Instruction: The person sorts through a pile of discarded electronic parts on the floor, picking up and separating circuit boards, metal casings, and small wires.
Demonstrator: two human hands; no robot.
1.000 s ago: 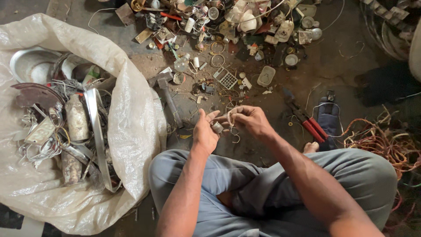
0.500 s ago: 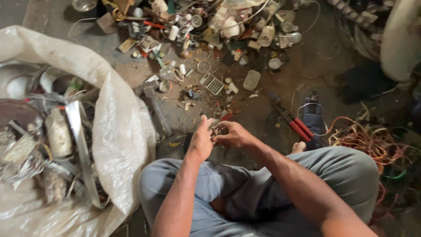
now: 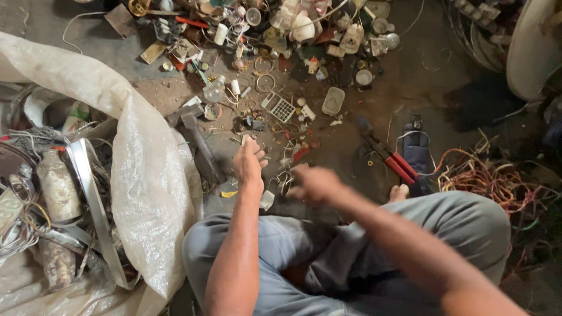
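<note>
- We see the left hand [image 3: 249, 165] and right hand [image 3: 316, 184] now apart; half a second ago they met over a small metal piece.
- Our left hand is loosely curled over the littered floor [image 3: 351, 146]; whether it holds anything we cannot tell.
- Our right hand is blurred; its grip we cannot tell.
- The small piece is no longer discernible.
- Red-handled pliers [image 3: 391, 161] lie to the right.

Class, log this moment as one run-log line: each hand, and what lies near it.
left hand: open over floor scrap | right hand: blurred, grip unclear | red-handled cutters: on floor, untouched | white sack: beside left arm
</note>
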